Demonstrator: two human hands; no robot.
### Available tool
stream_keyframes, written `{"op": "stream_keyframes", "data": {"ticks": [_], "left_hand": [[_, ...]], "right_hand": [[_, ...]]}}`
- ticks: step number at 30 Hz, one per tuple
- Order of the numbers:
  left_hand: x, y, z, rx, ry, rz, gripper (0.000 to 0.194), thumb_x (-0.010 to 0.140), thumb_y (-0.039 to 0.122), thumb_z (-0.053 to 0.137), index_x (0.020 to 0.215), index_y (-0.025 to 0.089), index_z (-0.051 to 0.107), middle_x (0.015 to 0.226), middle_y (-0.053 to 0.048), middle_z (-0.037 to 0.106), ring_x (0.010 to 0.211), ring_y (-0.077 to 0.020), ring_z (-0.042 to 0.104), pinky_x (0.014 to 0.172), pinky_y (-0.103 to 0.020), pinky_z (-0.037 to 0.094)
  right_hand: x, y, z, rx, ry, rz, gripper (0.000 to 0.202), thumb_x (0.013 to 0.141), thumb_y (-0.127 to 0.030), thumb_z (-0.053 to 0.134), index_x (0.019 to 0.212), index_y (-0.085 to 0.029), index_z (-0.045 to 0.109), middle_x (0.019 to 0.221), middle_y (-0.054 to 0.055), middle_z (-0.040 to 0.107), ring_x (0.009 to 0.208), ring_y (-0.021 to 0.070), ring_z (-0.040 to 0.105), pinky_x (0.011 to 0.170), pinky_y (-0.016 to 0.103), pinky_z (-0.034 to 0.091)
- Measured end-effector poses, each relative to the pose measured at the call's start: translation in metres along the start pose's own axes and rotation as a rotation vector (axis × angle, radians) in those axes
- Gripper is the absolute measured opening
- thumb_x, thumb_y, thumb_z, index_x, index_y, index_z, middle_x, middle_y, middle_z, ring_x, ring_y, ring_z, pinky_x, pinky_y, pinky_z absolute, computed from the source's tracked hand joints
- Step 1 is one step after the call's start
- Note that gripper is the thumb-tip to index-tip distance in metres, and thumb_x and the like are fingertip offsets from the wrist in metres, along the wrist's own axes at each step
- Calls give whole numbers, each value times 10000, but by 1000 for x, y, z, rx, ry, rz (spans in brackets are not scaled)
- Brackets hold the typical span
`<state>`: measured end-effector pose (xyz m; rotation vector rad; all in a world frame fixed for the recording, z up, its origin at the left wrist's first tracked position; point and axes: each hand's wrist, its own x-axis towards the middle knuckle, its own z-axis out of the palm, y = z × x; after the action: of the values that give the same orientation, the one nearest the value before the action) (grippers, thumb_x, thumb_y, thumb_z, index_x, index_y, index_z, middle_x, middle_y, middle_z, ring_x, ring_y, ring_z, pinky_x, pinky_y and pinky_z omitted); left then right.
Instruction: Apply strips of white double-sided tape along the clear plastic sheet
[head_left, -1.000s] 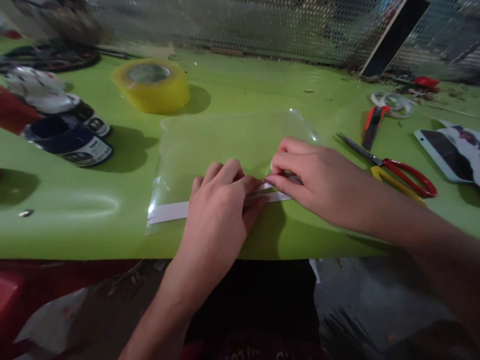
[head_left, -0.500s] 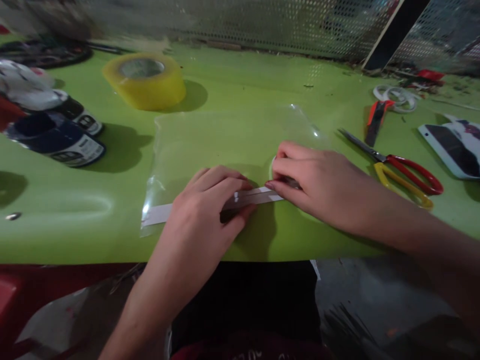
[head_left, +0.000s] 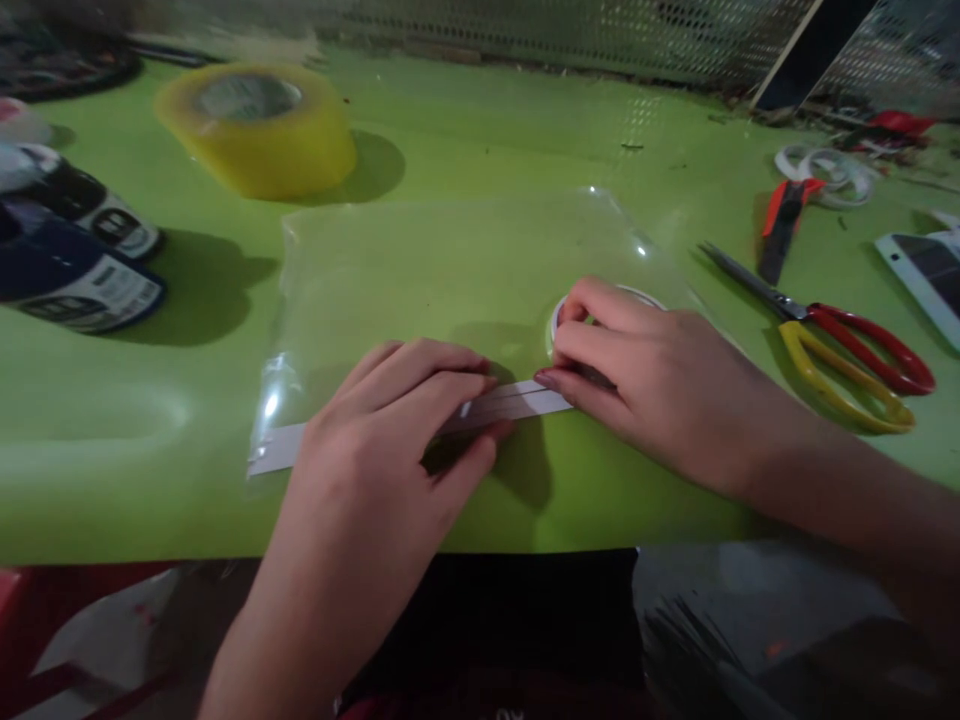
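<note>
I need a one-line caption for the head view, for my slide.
Left hand over a white strip along a clear plastic sheet, right hand holding a white ring, scissors nearby.

Head-worn view, near, facing forward, down over table

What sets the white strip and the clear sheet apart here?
The white strip is opaque; the clear sheet lets the green table show through. The strip is narrow, the sheet broad. The left hand hides part of the strip, while most of the sheet is uncovered. Both lie over the table.
</note>
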<state>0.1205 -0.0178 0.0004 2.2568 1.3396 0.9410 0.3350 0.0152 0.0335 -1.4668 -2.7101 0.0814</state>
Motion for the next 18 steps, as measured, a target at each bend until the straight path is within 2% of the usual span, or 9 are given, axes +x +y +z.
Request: {"op": "stream_keyframes", "data": {"ticks": [6, 11, 15, 18], "left_hand": [[-1, -1, 0, 27, 4, 10, 137, 900, 141, 629, 999, 214, 690, 1120, -3, 707, 1031, -178, 632, 908, -331, 530], [0, -1, 0, 37, -10, 3, 113, 916, 176, 628, 992, 234, 688, 1122, 4, 711, 1016, -193, 640, 883, -352, 555], [1, -1, 0, 44, -13, -3, 100, 926, 182, 620, 964, 250, 683, 1119, 10, 715, 990, -198, 648, 855, -365, 569], [1, 0, 0, 50, -12, 3, 109, 921, 174, 625, 958, 261, 679, 1126, 17, 713, 990, -195, 651, 849, -360, 572]], "right_hand": [[-3, 3, 6, -8, 78, -63, 233, 997, -267, 475, 878, -154, 640, 1069, 104, 620, 708, 142, 546, 597, 292, 369], [-3, 4, 9, -20, 85, -64, 248, 1003, -293, 475, 890, -163, 653, 1051, 99, 621, 664, 132, 515, 567, 294, 348], [-5, 5, 11, -21, 138, -65, 250, 1004, -308, 476, 878, -178, 647, 1031, 83, 622, 643, 123, 502, 555, 293, 329], [-5, 4, 11, -10, 115, -70, 255, 1007, -296, 473, 859, -171, 639, 1045, 84, 621, 641, 118, 506, 553, 294, 327]]}}
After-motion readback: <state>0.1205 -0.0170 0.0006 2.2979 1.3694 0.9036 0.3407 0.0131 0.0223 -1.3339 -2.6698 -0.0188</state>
